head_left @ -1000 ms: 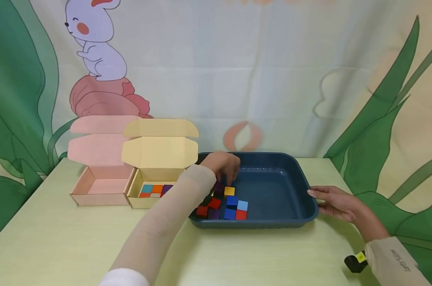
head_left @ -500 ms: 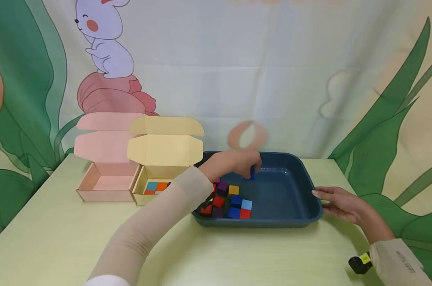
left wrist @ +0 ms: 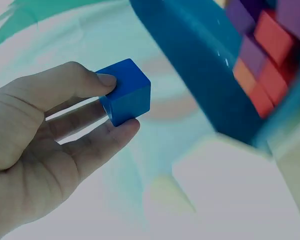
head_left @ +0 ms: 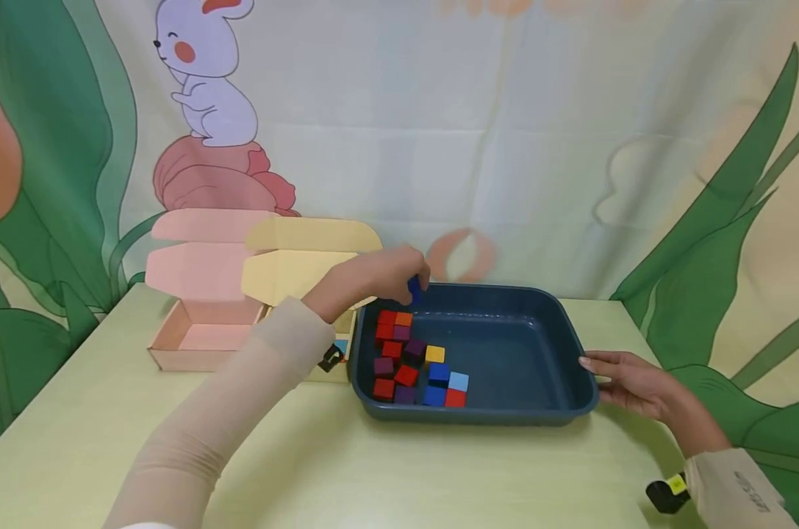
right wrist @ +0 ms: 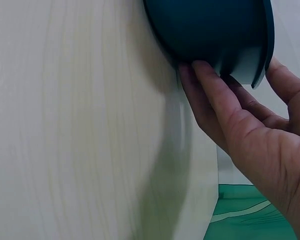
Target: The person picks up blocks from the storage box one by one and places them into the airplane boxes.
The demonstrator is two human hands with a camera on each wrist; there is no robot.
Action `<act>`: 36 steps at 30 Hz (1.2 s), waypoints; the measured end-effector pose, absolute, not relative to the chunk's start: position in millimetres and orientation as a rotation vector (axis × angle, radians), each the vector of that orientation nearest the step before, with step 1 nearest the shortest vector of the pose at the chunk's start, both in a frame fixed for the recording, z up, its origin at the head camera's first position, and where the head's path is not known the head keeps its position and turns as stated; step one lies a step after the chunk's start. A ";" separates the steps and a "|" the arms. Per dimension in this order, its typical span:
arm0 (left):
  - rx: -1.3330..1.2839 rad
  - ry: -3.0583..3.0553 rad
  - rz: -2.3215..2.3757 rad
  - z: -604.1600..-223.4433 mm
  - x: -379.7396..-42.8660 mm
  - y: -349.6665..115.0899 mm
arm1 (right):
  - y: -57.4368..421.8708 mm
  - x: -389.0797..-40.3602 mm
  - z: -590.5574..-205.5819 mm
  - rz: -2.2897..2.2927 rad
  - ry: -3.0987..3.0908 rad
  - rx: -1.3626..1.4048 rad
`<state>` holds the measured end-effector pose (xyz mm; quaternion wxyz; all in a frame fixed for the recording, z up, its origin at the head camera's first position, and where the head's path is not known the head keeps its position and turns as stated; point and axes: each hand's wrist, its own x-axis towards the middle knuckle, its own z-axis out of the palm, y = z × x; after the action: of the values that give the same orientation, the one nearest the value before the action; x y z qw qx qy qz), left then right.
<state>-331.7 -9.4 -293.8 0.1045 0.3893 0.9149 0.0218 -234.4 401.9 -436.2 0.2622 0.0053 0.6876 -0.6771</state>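
Note:
Between thumb and fingers, my left hand [head_left: 379, 275] pinches a blue cube [left wrist: 126, 92], held above the back left corner of a dark blue tray [head_left: 505, 345]. Several red, purple, blue, orange and yellow cubes lie along the tray's left side, a red cube [head_left: 406, 375] among them. My right hand [head_left: 631, 382] holds the tray's right end, thumb on the rim and fingers against the outer wall [right wrist: 210, 35] in the right wrist view. Left of the tray stands an open yellow box [head_left: 287, 275]; my left forearm hides most of its inside, and a bit of a teal cube [head_left: 341, 344] shows.
An open pink box [head_left: 203, 338] stands left of the yellow one, its lid up. Behind the table [head_left: 399, 470] hangs a printed cloth [head_left: 545, 184] with a rabbit and leaves. A black wrist camera [head_left: 667, 494] sits by my right sleeve.
My left hand picked up the blue cube from among the others, moved right with it over the tray, then went back left and up toward the yellow box. The right hand stays on the tray.

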 end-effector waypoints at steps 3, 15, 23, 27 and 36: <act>1.148 2.738 0.076 -287.4 -334.0 -34.0 | 403.1 -233.4 -435.8 -1.834 1.857 0.022; 1.053 2.869 0.099 -276.8 -326.0 -111.8 | 406.9 -228.8 -437.3 -1.830 1.863 0.015; 0.965 2.848 -0.076 -288.9 -322.1 -137.5 | 404.4 -228.3 -436.1 -1.855 1.820 0.050; 0.970 2.807 -0.181 -297.2 -324.5 -141.7 | 403.9 -228.3 -436.0 -1.856 1.819 0.057; 0.887 2.698 -0.142 -319.4 -334.4 -152.2 | 401.3 -231.4 -435.2 -1.834 1.838 0.035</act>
<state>-334.4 -152.2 -319.4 0.1486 0.3085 0.9383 -0.0494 -231.4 401.3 -435.2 0.2691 0.0128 0.6816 -0.6803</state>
